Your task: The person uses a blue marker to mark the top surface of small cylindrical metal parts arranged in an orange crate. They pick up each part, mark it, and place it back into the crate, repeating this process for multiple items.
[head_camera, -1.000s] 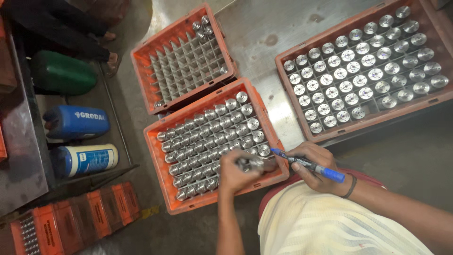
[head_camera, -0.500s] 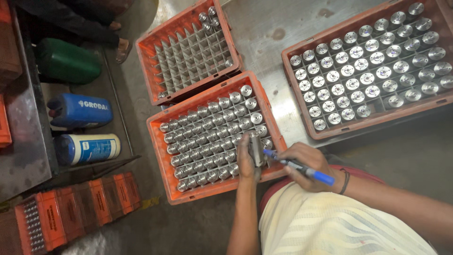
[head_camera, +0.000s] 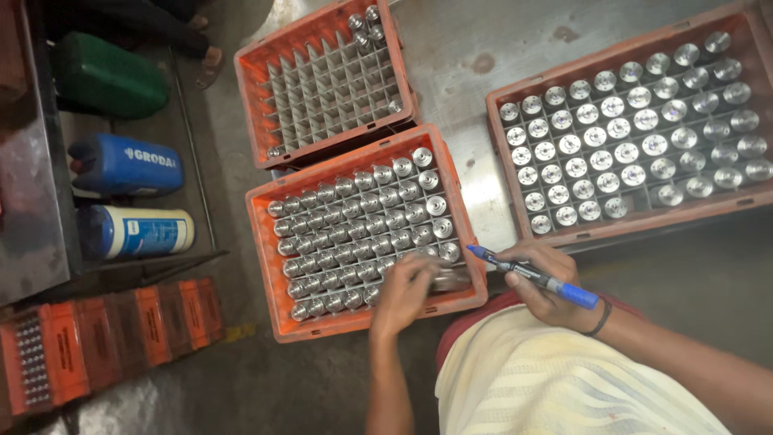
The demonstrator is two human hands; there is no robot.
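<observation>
My left hand (head_camera: pixel 405 292) reaches into the near right corner of the middle orange crate (head_camera: pixel 266 242) and grips a shiny metal cylinder (head_camera: pixel 448 279) there. The crate's divider cells hold several more such metal cylinders (head_camera: pixel 362 221) standing upright. My right hand (head_camera: pixel 547 283) holds a blue marker pen (head_camera: pixel 531 275) just right of the crate, its tip pointing left toward the held cylinder.
An orange crate (head_camera: pixel 245 89) behind holds mostly bare dividers. A brown crate (head_camera: pixel 503 185) at right is filled with metal cylinders. On the left lie a green can (head_camera: pixel 109 76), a blue can (head_camera: pixel 129 165) and a white-blue can (head_camera: pixel 137 231). Small orange boxes (head_camera: pixel 105 338) sit lower left.
My left hand has lowered the metal cylinder, which it held upright beside the pen, down into the crate's corner. The pen tip stays close to it.
</observation>
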